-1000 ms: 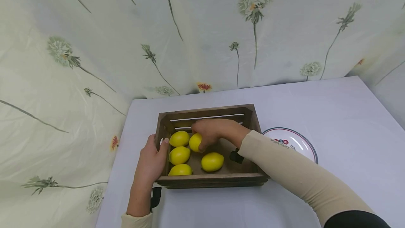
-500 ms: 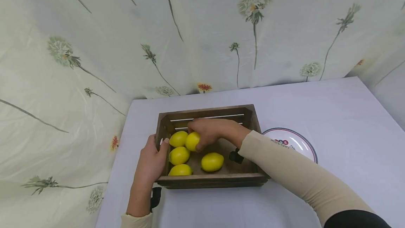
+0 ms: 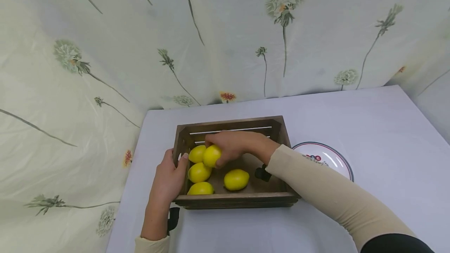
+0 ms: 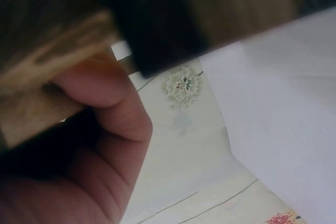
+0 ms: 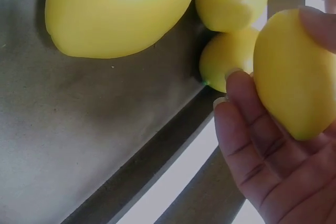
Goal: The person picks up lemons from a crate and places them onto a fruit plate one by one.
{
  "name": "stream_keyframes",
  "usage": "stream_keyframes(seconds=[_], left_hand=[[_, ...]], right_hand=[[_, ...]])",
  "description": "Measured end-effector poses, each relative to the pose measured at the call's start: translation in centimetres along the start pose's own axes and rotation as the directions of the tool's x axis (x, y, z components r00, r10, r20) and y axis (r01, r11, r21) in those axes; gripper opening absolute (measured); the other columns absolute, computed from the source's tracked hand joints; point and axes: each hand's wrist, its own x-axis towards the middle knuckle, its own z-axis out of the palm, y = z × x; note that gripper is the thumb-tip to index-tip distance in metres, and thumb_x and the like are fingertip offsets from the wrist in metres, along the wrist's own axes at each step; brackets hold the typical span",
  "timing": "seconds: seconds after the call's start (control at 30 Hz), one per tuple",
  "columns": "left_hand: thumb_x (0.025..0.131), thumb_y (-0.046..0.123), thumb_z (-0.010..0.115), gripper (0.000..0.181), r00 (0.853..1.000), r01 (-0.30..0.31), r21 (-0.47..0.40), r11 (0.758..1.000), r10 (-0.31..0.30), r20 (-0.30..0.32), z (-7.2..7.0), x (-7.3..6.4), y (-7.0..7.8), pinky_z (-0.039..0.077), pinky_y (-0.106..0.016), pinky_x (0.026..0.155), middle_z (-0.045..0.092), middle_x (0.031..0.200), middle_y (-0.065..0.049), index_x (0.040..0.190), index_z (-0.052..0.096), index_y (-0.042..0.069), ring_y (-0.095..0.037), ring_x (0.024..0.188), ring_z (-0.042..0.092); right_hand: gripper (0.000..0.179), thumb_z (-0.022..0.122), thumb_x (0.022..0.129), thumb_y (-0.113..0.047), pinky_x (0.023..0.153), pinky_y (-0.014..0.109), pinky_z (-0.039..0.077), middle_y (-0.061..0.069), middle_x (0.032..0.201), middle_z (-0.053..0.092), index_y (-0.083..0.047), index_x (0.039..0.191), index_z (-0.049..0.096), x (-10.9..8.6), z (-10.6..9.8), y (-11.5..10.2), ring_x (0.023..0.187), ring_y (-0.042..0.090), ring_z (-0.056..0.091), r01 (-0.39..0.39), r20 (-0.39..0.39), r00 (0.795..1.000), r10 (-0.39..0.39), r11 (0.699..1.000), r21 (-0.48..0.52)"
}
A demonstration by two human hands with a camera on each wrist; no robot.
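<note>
A brown wooden crate point(image 3: 242, 195) holds several yellow lemons. My left hand point(image 3: 168, 177) grips its left end, with the thumb bent over the slat; its other fingers are mostly hidden behind the wood. Inside the crate, my right hand point(image 3: 233, 145) holds a lemon point(image 5: 294, 74) between thumb and fingers. That lemon is at the back left, close beside another lemon point(image 3: 197, 154) at the left wall. Two more, a middle lemon point(image 3: 199, 172) and a front lemon point(image 3: 200, 188), lie along the same wall. One separate lemon point(image 3: 236, 179) rests on the crate floor nearer the middle.
A white plate point(image 3: 337, 157) with a dark rim line and printed marks stands right of the crate, partly covered by the right sleeve point(image 3: 313, 182). The table point(image 3: 369, 124) has a white cover. A flower-printed curtain point(image 3: 232, 42) hangs behind and at the left.
My right hand has shifted slightly left with its lemon, which now overlaps the back-left lemon more in view. The left hand and the crate have stayed in place.
</note>
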Motion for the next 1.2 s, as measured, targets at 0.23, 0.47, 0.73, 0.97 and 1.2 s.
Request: stream_keyframes(seconds=[0.23,0.47,0.73,0.97,1.2], left_hand=[[0.109,0.040,0.050,0.055,1.000,0.001,0.001,1.000,-0.001,0.004,0.0,0.0,0.0,0.059,-0.058,0.086,0.065,0.136,-0.021,0.150,0.044,0.003,-0.037,0.110,0.069],[0.109,0.039,0.050,0.054,1.000,-0.001,0.009,1.000,0.001,-0.002,0.0,0.0,0.0,0.059,-0.058,0.085,0.066,0.135,-0.021,0.149,0.044,0.003,-0.037,0.108,0.069],[0.110,0.040,0.050,0.055,1.000,0.001,0.011,1.000,-0.001,-0.001,0.0,0.1,-0.1,0.058,-0.059,0.087,0.065,0.136,-0.021,0.150,0.044,0.002,-0.037,0.111,0.068],[0.109,0.040,0.051,0.056,1.000,0.003,0.012,1.000,-0.003,-0.002,0.0,0.2,-0.1,0.059,-0.059,0.086,0.065,0.135,-0.021,0.150,0.044,0.002,-0.037,0.110,0.069],[0.109,0.040,0.051,0.056,1.000,0.007,0.010,1.000,-0.007,-0.001,0.1,0.3,-0.2,0.058,-0.060,0.087,0.065,0.136,-0.021,0.150,0.044,0.003,-0.038,0.112,0.068]], right_hand=[[0.049,0.084,0.085,-0.025,0.080,0.031,0.054,-0.005,0.107,0.063,-0.019,0.126,0.057,-0.1,-0.2,0.1,0.090,0.016,0.062,0.047,-0.031,0.999,-0.045,0.998,0.045],[0.050,0.083,0.085,-0.024,0.081,0.033,0.054,-0.003,0.109,0.064,-0.018,0.128,0.058,-0.3,-0.5,-0.1,0.091,0.017,0.061,0.089,-0.060,0.995,-0.085,0.994,0.070],[0.052,0.082,0.085,-0.022,0.084,0.035,0.054,-0.001,0.113,0.065,-0.015,0.131,0.057,-0.6,-0.8,-0.4,0.094,0.019,0.060,0.112,-0.087,0.991,-0.103,0.989,0.101],[0.051,0.083,0.085,-0.024,0.083,0.033,0.054,-0.002,0.111,0.065,-0.017,0.128,0.057,-0.6,-0.9,-0.4,0.093,0.018,0.061,0.129,-0.111,0.987,-0.116,0.984,0.125],[0.052,0.083,0.086,-0.027,0.084,0.032,0.055,-0.003,0.113,0.064,-0.018,0.130,0.057,-0.8,-1.1,-0.4,0.096,0.018,0.061,0.122,-0.127,0.986,-0.105,0.983,0.137]])
